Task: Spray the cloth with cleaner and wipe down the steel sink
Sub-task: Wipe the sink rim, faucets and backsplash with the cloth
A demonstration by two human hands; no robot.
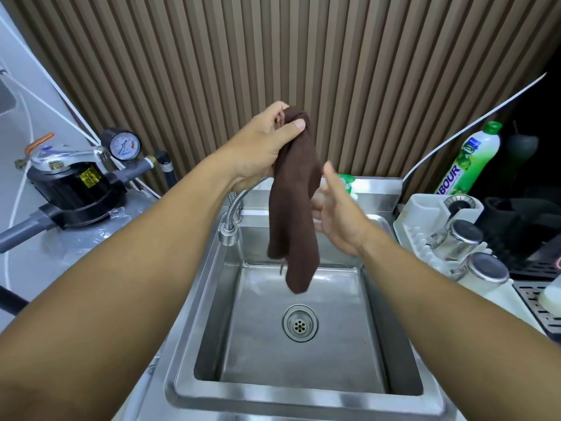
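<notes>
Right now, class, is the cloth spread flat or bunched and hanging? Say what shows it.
Bunched and hanging. The left hand grips the cloth at its top; the rest droops in narrow folds over the sink.

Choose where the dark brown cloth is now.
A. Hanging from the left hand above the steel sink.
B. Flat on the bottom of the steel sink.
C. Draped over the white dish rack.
A: the left hand holds the top of the dark brown cloth, which hangs free above the square steel sink, not touching its bottom.
</notes>
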